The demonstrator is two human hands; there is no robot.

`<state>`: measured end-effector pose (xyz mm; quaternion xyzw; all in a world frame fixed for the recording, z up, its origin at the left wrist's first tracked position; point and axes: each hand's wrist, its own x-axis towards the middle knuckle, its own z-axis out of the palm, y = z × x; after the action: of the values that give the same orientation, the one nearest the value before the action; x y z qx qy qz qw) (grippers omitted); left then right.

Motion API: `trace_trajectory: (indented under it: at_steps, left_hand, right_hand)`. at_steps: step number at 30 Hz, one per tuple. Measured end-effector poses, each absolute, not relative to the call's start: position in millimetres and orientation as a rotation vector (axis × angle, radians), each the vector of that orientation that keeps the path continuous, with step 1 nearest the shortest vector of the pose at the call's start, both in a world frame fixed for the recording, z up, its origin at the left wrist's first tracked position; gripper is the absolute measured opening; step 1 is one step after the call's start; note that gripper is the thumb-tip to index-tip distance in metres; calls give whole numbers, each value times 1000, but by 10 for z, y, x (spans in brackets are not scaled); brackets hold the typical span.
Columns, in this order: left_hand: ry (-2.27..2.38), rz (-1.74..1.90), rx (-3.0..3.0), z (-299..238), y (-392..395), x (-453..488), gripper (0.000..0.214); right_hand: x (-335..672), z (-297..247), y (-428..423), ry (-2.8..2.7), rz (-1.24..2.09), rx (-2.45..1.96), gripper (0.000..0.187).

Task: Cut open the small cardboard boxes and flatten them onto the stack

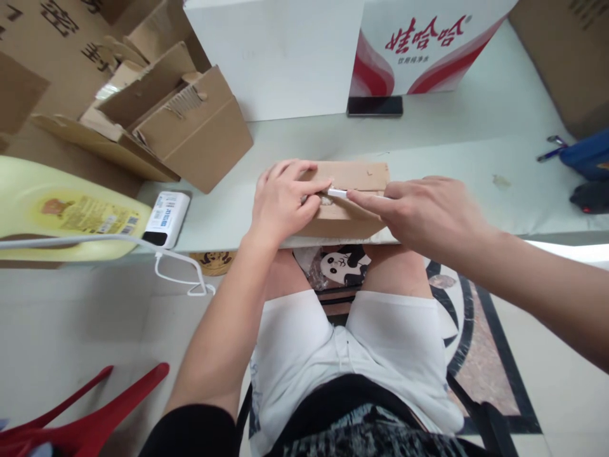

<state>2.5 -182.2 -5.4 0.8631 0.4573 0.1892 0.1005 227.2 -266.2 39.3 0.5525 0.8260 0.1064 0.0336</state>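
A small closed cardboard box [354,174] lies at the near edge of the pale table [451,146], straight in front of me. My left hand [283,200] rests on its left part with the fingers curled, and the thumb and forefinger pinch near the seam on top. My right hand [423,212] comes in from the right and holds a thin white tool [339,193], perhaps a pen or small knife. The tool's tip lies at the seam, close to my left fingertips.
Opened cardboard boxes [181,120] pile up at the left. A yellow bottle [61,212] lies by a white power bank [166,219] with a cable. A white box [280,57] and a red-and-white carton [428,44] stand behind, with a black phone [375,106]. Blue and black items [587,178] sit far right.
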Motion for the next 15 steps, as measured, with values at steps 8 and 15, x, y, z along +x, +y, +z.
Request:
trace_trajectory:
  at_steps: [8,15]
  left_hand:
    - [1365,549,2542,-45,-1842,46,38]
    - [1347,576,2525,-62,-1849,37,37]
  right_hand:
    - [2406,501,-2689,2530,319,1650,66]
    - [2473,583,-2743,2418,415,1596,63]
